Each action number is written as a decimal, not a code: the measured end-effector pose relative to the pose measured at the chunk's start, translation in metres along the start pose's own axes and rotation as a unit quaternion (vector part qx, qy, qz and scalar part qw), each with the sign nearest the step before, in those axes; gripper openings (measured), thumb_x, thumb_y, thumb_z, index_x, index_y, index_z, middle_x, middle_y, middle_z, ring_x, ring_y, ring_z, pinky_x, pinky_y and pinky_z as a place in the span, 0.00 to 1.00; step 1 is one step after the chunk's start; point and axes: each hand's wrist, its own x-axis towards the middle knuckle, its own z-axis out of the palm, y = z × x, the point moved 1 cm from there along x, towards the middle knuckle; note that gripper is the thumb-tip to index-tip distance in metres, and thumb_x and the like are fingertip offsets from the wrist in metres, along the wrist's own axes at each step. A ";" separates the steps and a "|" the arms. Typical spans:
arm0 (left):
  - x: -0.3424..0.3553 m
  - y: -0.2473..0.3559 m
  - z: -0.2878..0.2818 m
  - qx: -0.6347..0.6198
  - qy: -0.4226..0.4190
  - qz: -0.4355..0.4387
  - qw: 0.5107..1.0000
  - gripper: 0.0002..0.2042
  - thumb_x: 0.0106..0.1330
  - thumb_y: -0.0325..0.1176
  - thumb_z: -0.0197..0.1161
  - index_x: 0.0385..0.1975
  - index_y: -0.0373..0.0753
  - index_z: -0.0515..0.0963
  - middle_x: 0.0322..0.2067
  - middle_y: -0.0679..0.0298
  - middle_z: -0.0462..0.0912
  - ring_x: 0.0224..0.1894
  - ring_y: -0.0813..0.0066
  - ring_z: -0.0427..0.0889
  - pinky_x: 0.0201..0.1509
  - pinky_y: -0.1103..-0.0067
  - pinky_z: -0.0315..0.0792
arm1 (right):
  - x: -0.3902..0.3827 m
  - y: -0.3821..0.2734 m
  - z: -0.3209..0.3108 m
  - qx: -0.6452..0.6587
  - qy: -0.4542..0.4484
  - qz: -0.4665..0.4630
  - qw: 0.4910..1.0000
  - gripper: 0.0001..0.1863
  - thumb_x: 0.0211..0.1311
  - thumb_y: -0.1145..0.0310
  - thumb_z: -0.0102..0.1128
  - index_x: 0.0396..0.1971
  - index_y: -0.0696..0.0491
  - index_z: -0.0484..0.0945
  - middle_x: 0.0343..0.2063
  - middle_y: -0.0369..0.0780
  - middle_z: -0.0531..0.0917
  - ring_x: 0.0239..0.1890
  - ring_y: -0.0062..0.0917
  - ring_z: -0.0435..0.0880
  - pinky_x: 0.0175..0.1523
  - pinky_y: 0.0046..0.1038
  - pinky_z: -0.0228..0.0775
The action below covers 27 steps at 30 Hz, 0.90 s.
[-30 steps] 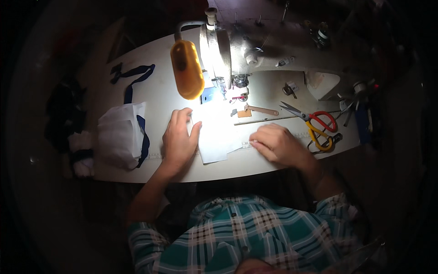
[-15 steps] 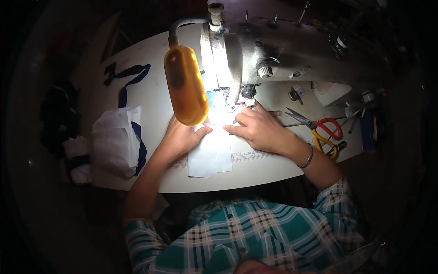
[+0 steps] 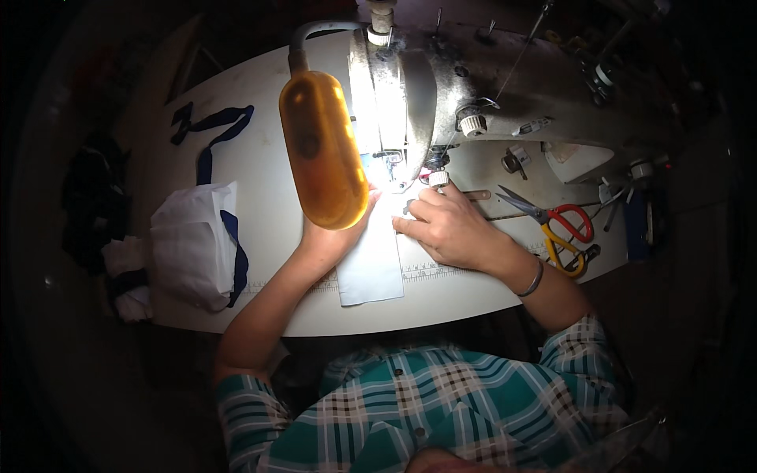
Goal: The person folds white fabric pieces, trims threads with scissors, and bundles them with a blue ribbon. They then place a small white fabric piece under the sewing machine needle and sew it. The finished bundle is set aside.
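A strip of white cloth runs from the sewing machine's needle area toward me, its near end flat on the table. My left hand is at the strip's left edge, its fingertips by the presser foot. The orange lamp covers part of that hand, and glare washes out the cloth there. On the strip's right, my right hand has its fingers curled, thumb tip at the cloth's edge. A small dark bit shows by those fingertips, too small to name.
Scissors with red and yellow handles lie open-bladed right of my right hand. A ruler strip crosses the table. At left are folded white cloth and a dark blue ribbon. The machine's arm spans the back right.
My left hand has moved forward and right, closer to the presser foot. The two overlapping cloth ends now lie as one strip. My right hand has barely moved.
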 end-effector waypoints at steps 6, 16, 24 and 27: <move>-0.002 0.003 0.003 0.033 0.000 -0.035 0.999 0.07 0.57 0.34 0.69 0.26 0.38 0.81 0.22 0.63 0.81 0.24 0.67 0.72 0.44 0.73 0.65 | -0.001 0.001 -0.002 0.023 -0.004 0.009 1.000 0.13 0.53 0.75 0.56 0.38 0.54 0.85 0.20 0.34 0.74 0.31 0.25 0.74 0.46 0.27 0.62; -0.004 0.013 -0.001 0.115 -0.002 0.012 0.993 0.06 0.58 0.32 0.68 0.29 0.37 0.82 0.28 0.61 0.83 0.29 0.64 0.74 0.49 0.70 0.65 | -0.003 0.000 0.004 -0.065 0.004 0.023 0.998 0.16 0.53 0.75 0.56 0.41 0.51 0.85 0.21 0.33 0.73 0.31 0.25 0.72 0.50 0.30 0.61; -0.041 0.021 -0.001 0.166 -0.054 0.186 0.967 0.13 0.57 0.23 0.64 0.43 0.31 0.80 0.43 0.56 0.82 0.47 0.59 0.80 0.53 0.66 0.71 | -0.002 0.002 0.001 -0.081 -0.010 0.040 0.996 0.16 0.53 0.76 0.55 0.42 0.51 0.84 0.20 0.34 0.72 0.31 0.26 0.72 0.53 0.35 0.60; -0.033 0.021 0.001 0.160 -0.048 0.195 0.967 0.13 0.57 0.22 0.63 0.43 0.30 0.79 0.44 0.55 0.81 0.47 0.58 0.79 0.51 0.68 0.73 | -0.005 0.007 0.003 -0.123 0.007 0.039 0.992 0.17 0.54 0.76 0.54 0.43 0.50 0.84 0.20 0.34 0.72 0.33 0.27 0.72 0.54 0.36 0.60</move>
